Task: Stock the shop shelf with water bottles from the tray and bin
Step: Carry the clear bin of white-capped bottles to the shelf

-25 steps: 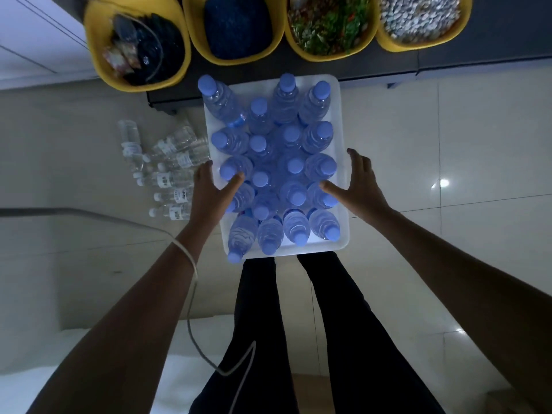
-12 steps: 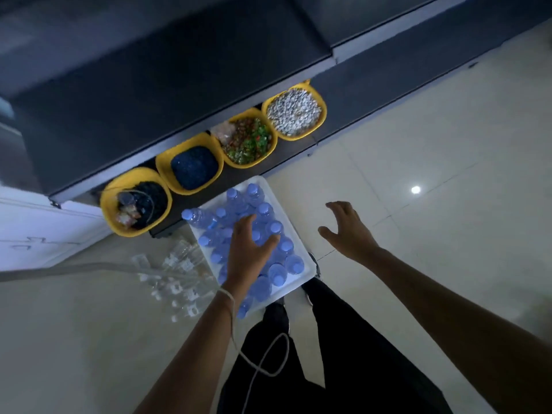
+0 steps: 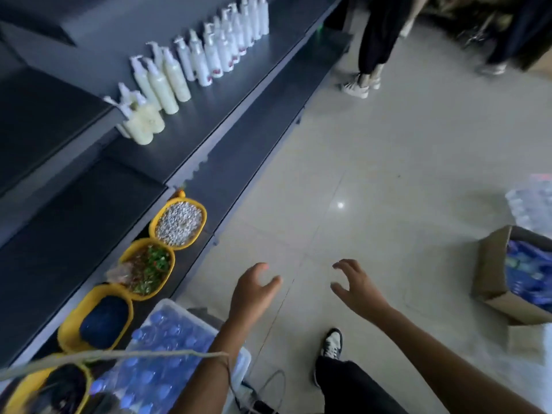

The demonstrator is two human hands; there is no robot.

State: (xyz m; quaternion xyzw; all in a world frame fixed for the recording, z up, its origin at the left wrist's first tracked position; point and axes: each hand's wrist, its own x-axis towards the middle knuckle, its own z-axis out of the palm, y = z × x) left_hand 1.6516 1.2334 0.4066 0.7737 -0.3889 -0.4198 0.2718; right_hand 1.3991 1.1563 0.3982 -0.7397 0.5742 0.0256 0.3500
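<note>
Just behind the left hand (image 3: pixel 254 291), its forearm covers the near corner of the white tray (image 3: pixel 191 312). The water bottles (image 3: pixel 167 333) in the tray smear into blue blobs that cannot be counted. Further back on that side, the last yellow basket (image 3: pixel 27 383) is cut off by the bottom-left corner and its dark contents are unreadable. A blurred cord (image 3: pixel 119 354) streaks across it. Out to the right of the right hand (image 3: pixel 355 288), a cardboard box (image 3: pixel 490 270) runs off the edge, and the blue stuff filling it is unclear. Beyond the box, a wrapped pack (image 3: pixel 531 201) is blurred and cropped. Far ahead of both hands, two people (image 3: pixel 373 40) show as legs only. The labels on the pump bottles (image 3: pixel 179 70) are too small to read.
</note>
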